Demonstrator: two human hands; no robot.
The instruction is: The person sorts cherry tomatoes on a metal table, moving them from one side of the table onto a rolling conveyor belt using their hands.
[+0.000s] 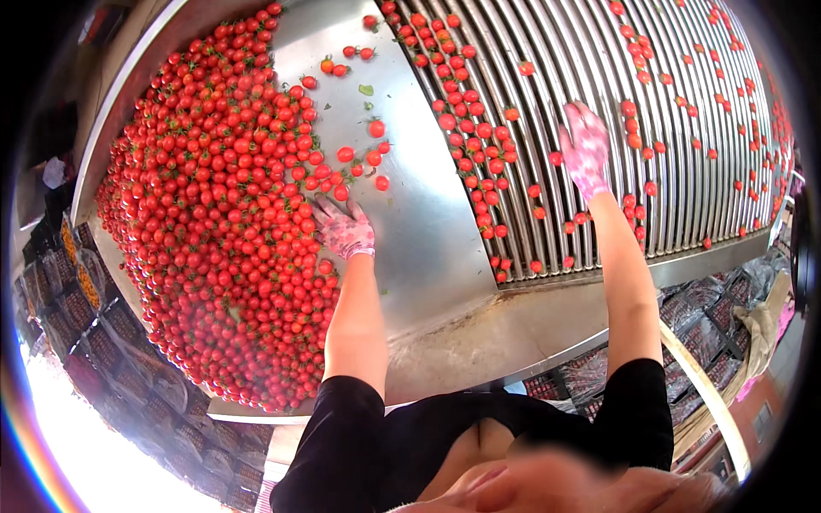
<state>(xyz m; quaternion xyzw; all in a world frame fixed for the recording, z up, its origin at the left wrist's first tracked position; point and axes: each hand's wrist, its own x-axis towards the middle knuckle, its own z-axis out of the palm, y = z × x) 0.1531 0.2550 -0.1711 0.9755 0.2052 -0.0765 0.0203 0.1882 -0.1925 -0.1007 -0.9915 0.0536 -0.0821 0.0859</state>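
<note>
A large heap of red cherry tomatoes covers the left part of a stainless steel tray. At the heap's right edge lies my left hand, in a pink patterned glove, its fingers spread against the fruit. My right hand, gloved the same way and slightly blurred, is over the metal roller conveyor with its fingers extended. One cherry tomato sits beside its thumb. No fruit shows in either hand, though the palms face away from me.
A band of tomatoes rests on the rollers nearest the tray, and others are scattered farther right. Small green leaf bits lie on the steel. Plastic-covered dark crates of produce stand below at left, more crates at lower right.
</note>
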